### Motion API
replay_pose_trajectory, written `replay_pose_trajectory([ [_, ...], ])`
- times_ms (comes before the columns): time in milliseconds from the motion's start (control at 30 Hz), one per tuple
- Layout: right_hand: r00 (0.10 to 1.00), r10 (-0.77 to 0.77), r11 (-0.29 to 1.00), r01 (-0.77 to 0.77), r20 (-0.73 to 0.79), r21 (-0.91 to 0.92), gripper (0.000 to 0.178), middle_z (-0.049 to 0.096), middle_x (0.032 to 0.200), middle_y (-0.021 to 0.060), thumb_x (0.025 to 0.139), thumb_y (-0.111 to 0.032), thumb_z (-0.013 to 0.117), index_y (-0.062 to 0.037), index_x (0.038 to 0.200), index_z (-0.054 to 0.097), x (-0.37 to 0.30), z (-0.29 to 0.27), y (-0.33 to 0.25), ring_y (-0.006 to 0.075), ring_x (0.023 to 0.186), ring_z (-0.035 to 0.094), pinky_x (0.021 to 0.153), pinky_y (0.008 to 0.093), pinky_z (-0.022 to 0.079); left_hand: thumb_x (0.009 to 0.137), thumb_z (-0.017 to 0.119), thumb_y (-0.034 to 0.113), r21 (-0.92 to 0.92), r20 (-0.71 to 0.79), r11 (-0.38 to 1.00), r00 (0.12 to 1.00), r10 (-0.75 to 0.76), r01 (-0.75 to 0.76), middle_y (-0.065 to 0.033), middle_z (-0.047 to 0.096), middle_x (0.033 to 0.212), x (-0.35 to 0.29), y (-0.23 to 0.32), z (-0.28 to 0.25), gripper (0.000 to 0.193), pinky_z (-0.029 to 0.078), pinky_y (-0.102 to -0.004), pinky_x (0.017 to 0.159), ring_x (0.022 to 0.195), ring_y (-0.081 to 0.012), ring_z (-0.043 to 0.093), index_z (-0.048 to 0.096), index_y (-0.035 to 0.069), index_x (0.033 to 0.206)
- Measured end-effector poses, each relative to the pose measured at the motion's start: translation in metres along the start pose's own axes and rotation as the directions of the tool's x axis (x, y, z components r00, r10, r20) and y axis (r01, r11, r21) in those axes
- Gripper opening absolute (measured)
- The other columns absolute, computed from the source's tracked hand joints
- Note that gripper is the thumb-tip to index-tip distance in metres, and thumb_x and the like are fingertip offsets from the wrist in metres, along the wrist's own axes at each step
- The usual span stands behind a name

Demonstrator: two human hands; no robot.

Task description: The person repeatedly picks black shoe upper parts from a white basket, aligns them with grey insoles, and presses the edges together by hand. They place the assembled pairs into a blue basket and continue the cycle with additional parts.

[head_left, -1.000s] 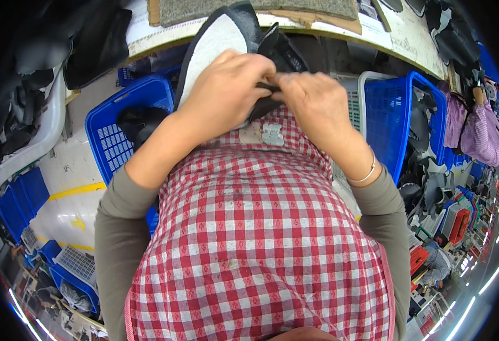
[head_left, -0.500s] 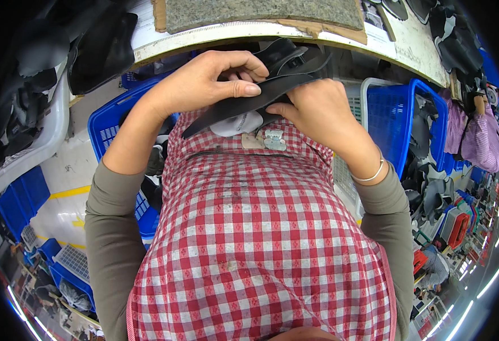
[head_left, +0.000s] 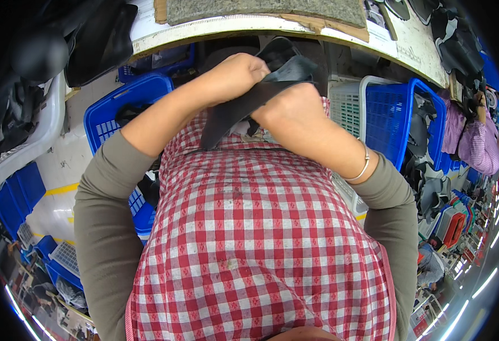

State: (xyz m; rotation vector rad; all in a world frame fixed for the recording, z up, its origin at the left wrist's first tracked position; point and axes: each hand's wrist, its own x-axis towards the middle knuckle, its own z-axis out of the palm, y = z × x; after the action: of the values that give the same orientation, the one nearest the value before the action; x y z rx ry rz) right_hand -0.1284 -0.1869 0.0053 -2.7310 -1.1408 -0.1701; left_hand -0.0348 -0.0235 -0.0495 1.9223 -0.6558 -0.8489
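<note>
Both hands hold a black leather shoe upper [head_left: 232, 113] in front of my apron, just below the table's edge. My left hand [head_left: 237, 75] is closed, its fingers pinching the upper's far-left edge. Wrapped round the right side is my right hand [head_left: 292, 108], also closed, its fingers mostly hidden and a little smeared by motion. A long pointed flap hangs toward the apron between the hands, and a dark curved part rises beyond them. A bit of pale lining shows beneath the flap.
The white table [head_left: 249, 29] carries a grey stone slab [head_left: 266, 10] on cardboard. A blue crate [head_left: 98, 116] stands at left, a white basket [head_left: 349, 108] and another blue crate [head_left: 388, 122] at right, with black pieces around. A person in a purple top [head_left: 479, 139] works at far right.
My left hand has gone from spread fingers to a closed pinch. The upper has been turned and bent, its flap now pointing more downward. My right hand has shifted left and slightly lower.
</note>
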Motion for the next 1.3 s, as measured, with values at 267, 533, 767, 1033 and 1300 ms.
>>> replay_pose_trajectory([
  [267,0.999,0.005,1.000,-0.006,-0.034,-0.030,0.004,0.071,0.070,0.0037,0.072,-0.012,0.072,-0.0147,0.073,0.075,0.007,0.005,-0.016,0.0203,0.064,0.071,0.052,0.0341,0.054,0.104,0.063,0.021,0.061,0.189,0.967,0.954,0.231,-0.247,-0.0116,0.065,0.075,-0.002,0.003,-0.018,0.026,0.050,-0.0376,0.070,0.068,-0.0198,0.056,0.071,-0.002,0.094],
  [533,0.999,-0.016,1.000,0.016,0.036,-0.008,0.004,0.067,0.064,0.0044,0.070,-0.012,0.072,-0.0138,0.069,0.069,0.014,0.011,-0.017,0.0215,0.062,0.070,0.051,0.0342,0.052,0.087,0.077,0.038,0.722,0.033,0.666,0.972,0.233,-0.185,-0.0172,0.073,0.079,0.015,-0.007,-0.010,0.032,0.057,-0.0485,0.072,0.080,-0.0372,0.073,0.077,0.007,0.081],
  [767,0.997,0.060,0.998,-0.061,-0.048,-0.018,0.006,0.071,0.072,0.0053,0.071,-0.009,0.072,-0.0123,0.076,0.074,0.008,0.009,-0.013,0.0222,0.065,0.071,0.053,0.0361,0.055,0.083,0.084,0.017,0.702,-0.455,0.659,0.542,0.706,-0.269,-0.0051,0.066,0.089,-0.033,0.012,-0.012,0.021,0.052,-0.0334,0.064,0.076,-0.0250,0.065,0.068,0.007,0.093],
  [1033,0.998,-0.025,1.000,0.024,-0.062,-0.004,0.004,0.070,0.071,0.0061,0.075,-0.013,0.069,-0.0107,0.075,0.072,0.003,0.016,-0.025,0.0215,0.064,0.071,0.053,0.0343,0.055,0.094,0.077,0.021,0.082,0.059,0.996,0.997,0.041,-0.046,-0.0098,0.074,0.090,-0.055,0.008,-0.030,0.027,0.054,-0.0330,0.078,0.081,-0.0133,0.065,0.075,0.002,0.113],
  [1300,0.998,-0.035,0.998,0.033,0.055,0.045,0.010,0.069,0.066,0.0078,0.073,-0.015,0.068,-0.0117,0.066,0.073,-0.016,0.027,-0.032,0.0211,0.061,0.070,0.052,0.0358,0.054,0.085,0.079,0.014,0.492,-0.220,0.866,0.948,0.228,-0.094,-0.0220,0.071,0.092,-0.042,-0.040,0.037,0.023,0.055,-0.0493,0.079,0.092,-0.0442,0.069,0.071,0.001,0.102],
])
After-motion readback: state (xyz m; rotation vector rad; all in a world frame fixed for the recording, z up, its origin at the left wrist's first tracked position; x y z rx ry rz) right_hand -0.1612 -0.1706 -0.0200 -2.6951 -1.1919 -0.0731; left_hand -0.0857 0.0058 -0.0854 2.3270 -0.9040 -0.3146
